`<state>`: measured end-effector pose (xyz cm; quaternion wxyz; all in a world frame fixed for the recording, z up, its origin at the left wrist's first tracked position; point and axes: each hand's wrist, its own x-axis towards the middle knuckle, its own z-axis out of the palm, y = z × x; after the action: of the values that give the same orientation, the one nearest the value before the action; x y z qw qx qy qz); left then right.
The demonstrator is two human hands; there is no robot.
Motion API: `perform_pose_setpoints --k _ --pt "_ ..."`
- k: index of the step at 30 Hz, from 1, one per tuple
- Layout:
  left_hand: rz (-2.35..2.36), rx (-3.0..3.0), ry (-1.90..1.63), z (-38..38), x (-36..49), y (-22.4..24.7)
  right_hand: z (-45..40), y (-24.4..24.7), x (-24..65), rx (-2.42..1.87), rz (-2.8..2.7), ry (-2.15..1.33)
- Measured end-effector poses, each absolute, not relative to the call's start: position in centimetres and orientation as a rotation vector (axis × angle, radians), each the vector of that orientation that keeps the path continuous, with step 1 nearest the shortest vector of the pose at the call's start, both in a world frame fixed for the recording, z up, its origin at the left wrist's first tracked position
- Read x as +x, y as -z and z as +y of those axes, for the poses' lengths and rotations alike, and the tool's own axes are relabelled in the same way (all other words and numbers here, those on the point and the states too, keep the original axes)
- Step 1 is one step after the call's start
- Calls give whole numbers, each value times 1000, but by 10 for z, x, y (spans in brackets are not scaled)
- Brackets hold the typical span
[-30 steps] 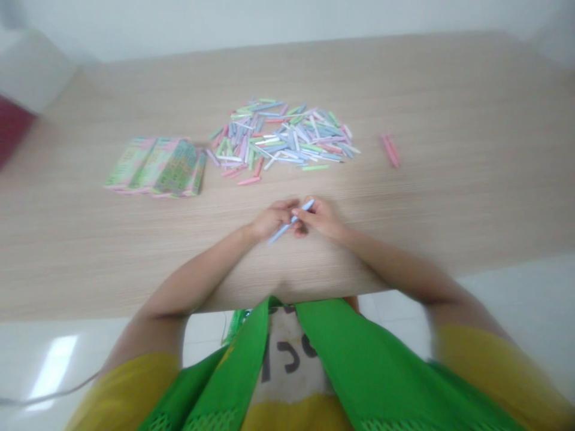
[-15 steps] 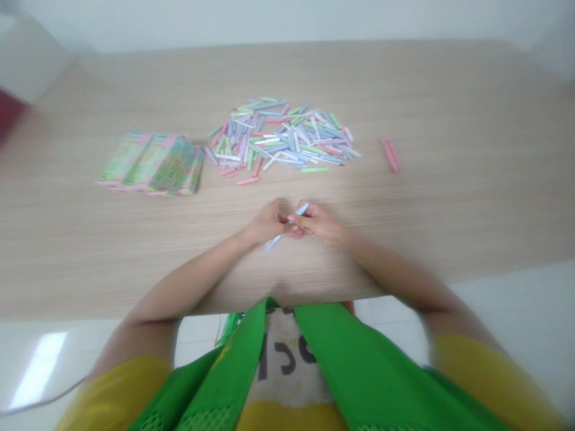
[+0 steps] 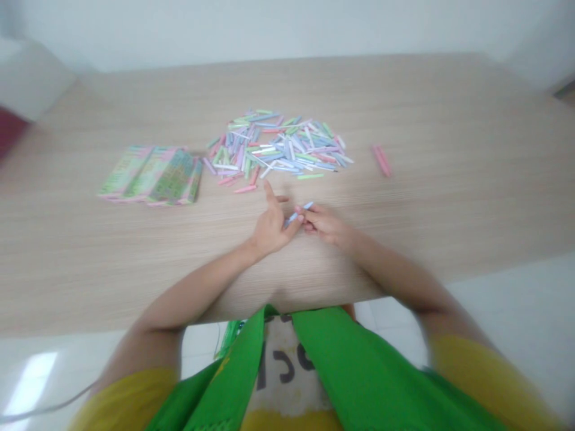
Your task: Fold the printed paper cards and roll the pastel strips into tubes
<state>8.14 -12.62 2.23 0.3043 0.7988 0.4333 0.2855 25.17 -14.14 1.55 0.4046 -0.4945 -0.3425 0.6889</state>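
A slim light-blue pen (image 3: 308,205) slants between my hands, just above the table near its front edge. My right hand (image 3: 327,224) is closed round it, thumb and fingers pinching its upper part. Beside it, my left hand (image 3: 271,227) has its index finger stretched forward and its other visible fingers apart. The left thumb reaches across to the pen's lower end and seems to touch it. Beyond my hands lies a loose pile of pastel pens (image 3: 278,146) in blue, green, pink, lilac and white.
Several flat green-and-pink printed boxes (image 3: 135,173) lie overlapping at the left of the wooden table (image 3: 449,179). Two pink pens (image 3: 381,160) lie side by side on the right. A pale wall (image 3: 287,30) stands behind the table.
My left hand has gone from closed around the pen to spread, its index finger now pointing forward. The pen's lower end no longer sticks out below the left hand. My right hand keeps its grip.
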Motion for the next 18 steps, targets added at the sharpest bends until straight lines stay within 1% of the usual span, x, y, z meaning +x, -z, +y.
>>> perform_pose_setpoints --k 2,5,7,9,11,15,18 --pt "1322 2225 -651 -129 77 -35 -140 -18 253 -1211 -796 -1768" --pt "1535 2246 -146 -135 73 -55 -139 -20 254 -1147 -717 -1815" --pt "1507 2204 171 -136 71 -64 -139 -20 254 -1114 -697 -1831" --pt "1437 2190 288 -135 72 -67 -140 -20 253 -1086 -711 -1837" --pt "1378 2177 187 -132 76 -64 -141 -19 253 -1060 -761 -1829" --pt "1195 2041 -267 -128 88 -48 -143 -15 251 -1045 -852 -1786" --pt "1121 1939 -343 -128 95 -38 -145 -11 249 -1092 -817 -1743"
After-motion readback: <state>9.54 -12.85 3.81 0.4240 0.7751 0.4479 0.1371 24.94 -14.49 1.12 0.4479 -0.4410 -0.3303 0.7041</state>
